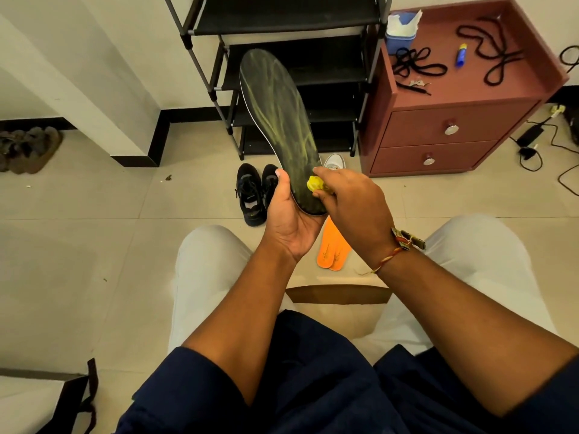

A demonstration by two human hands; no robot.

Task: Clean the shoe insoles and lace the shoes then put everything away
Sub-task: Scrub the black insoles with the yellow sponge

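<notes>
Left hand [289, 214] is cupped under the heel end of a dark insole [279, 120], its thumb pressed along the near edge and its palm turned upward, so the insole is gripped and held up in front of the seated person, toe end pointing away toward the shoe rack [282, 42]. Yellowish smears are seen along the insole's upper face. Right hand [351, 198] is curled around a small yellow wad [314, 183], which is pinched between thumb and fingers and pressed against the insole near its heel. A thread bracelet [404, 242] is worn on the right wrist.

On the tiled floor [94, 214] below the hands, a pair of black shoes [255, 192] is set side by side in front of the rack, and two orange insoles [333, 252] are laid together just beside them, partly hidden by the hands. A white shoe [334, 161] is partly seen behind the right hand.

To the right, a reddish-brown cabinet [438, 136] with two drawers is stood against the wall. On its top surface, black laces [416, 65] are scattered in loose coils, a second lace [488, 48] is looped farther right, a small blue-and-yellow tube [461, 54] is laid between them, and a blue container [401, 32] with white paper in it is placed at the back left corner.
</notes>
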